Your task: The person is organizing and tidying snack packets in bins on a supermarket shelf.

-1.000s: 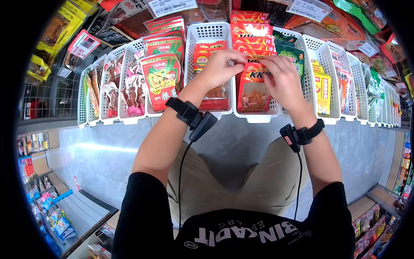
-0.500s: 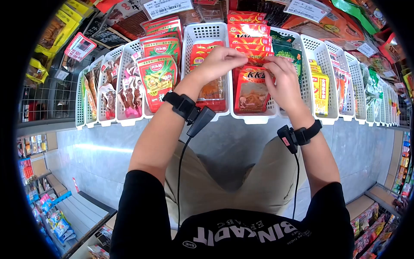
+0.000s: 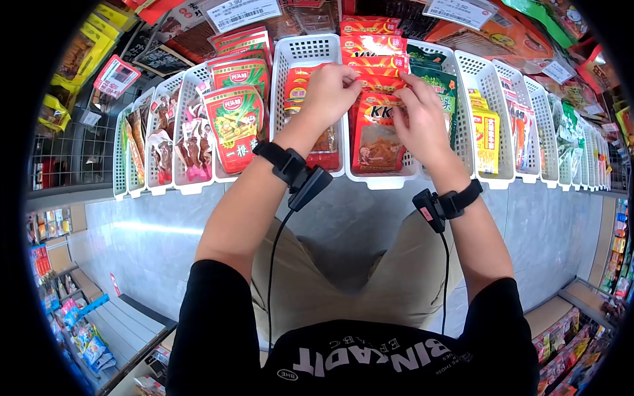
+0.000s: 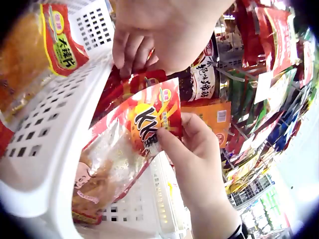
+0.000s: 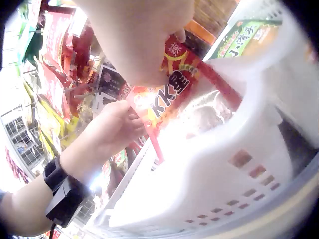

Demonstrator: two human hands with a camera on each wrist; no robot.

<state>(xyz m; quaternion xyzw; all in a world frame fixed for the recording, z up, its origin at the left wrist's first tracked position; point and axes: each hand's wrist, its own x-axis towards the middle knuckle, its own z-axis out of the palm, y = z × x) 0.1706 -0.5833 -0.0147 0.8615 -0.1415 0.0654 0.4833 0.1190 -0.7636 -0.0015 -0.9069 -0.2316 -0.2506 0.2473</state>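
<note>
A red KK snack packet (image 3: 380, 135) stands at the front of a white basket (image 3: 389, 178). My right hand (image 3: 424, 122) pinches its upper right edge; the left wrist view shows the thumb (image 4: 172, 144) across the front and fingers behind. My left hand (image 3: 330, 96) is at the basket's left side by the packet's upper left, its fingers curled near the red packets behind. I cannot tell whether those fingers hold one. More red packets (image 3: 373, 46) stand in a row behind the front one.
A basket of flat red packets (image 3: 323, 158) adjoins on the left, beyond it green-and-red packets (image 3: 234, 129). Dark green packets (image 3: 432, 72) and yellow packets (image 3: 487, 138) stand in baskets on the right. Price tags (image 3: 244, 13) and hanging packets line the back.
My left hand has drawn back slightly leftward from the packets' tops. My right hand stays at the front packet's upper right edge. The head view has shifted a little.
</note>
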